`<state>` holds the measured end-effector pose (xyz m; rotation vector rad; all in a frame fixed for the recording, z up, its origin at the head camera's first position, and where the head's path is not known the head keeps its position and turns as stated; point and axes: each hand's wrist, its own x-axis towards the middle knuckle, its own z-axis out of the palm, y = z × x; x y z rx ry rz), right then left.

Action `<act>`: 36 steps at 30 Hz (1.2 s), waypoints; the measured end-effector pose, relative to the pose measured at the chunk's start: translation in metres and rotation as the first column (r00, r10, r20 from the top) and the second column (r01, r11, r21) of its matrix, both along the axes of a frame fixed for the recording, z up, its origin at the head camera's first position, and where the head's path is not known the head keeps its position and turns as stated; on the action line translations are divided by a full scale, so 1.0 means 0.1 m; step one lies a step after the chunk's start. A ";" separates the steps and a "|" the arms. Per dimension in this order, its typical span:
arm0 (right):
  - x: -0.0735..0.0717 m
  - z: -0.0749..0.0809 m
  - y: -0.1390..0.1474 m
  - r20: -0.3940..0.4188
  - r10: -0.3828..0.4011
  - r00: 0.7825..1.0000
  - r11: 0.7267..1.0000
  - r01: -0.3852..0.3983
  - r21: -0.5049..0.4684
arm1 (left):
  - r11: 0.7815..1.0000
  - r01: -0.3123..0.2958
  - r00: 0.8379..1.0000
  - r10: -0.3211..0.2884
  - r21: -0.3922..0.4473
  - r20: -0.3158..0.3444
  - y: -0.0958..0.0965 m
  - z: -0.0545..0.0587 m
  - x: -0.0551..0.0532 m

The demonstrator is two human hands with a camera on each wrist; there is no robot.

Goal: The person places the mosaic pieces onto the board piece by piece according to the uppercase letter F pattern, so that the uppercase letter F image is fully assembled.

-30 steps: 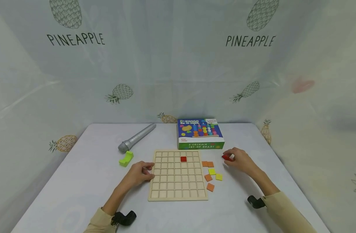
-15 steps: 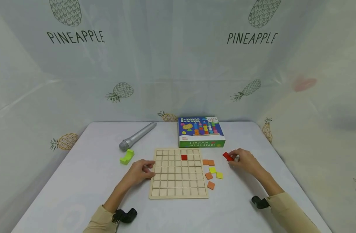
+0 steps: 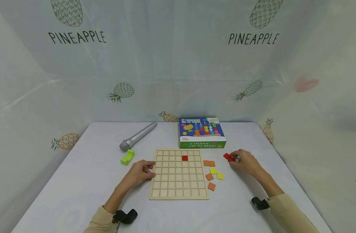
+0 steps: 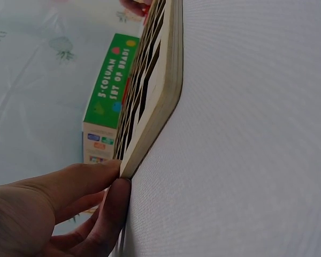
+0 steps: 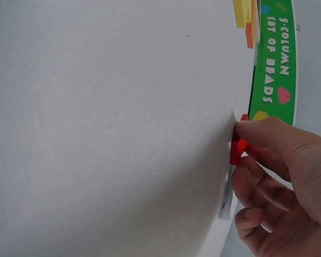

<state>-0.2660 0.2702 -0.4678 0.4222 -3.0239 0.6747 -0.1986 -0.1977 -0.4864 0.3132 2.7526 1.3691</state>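
Note:
A square wooden grid board [image 3: 179,199] lies flat, with one red tile [image 3: 185,158] set in its second row from the back. At the board's left edge my left hand [image 3: 138,173] grips the rim with thumb and fingers [image 4: 115,209]. To the right of the board, my right hand [image 3: 244,160] pinches a small red tile [image 5: 236,150] low over the table. Another red tile [image 3: 226,156] lies by its fingertips, partly overlapped. A clear strip [image 5: 226,201] shows under the right hand's curled fingers; its kind is unclear.
Several orange tiles [image 3: 211,186] and two yellow tiles [image 3: 220,176] lie along the board's right side. Behind the board stands a boxed bead set [image 3: 202,144]. A silver microphone [image 3: 138,136] and a lime-green curved block [image 3: 127,157] lie at the back left.
My right hand has shifted slightly to the right, and more of the red tiles shows at its fingertips. My left hand stays on the board's edge.

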 end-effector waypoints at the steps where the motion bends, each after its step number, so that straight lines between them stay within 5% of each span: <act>1: 0.00 0.00 0.00 0.004 -0.003 1.000 1.000 0.003 -0.001 | 1.000 0.000 1.000 0.000 0.003 -0.002 0.00 0.00 0.00; 23: 0.02 0.02 -0.07 -0.005 0.036 0.999 0.999 -0.036 -0.011 | 1.000 0.011 1.000 -0.011 0.028 -0.021 -0.03 -0.04 0.05; 36: 0.01 0.17 -0.43 -0.003 0.119 0.993 0.993 -0.119 -0.010 | 0.999 0.003 1.000 -0.003 0.033 -0.017 -0.01 -0.05 0.03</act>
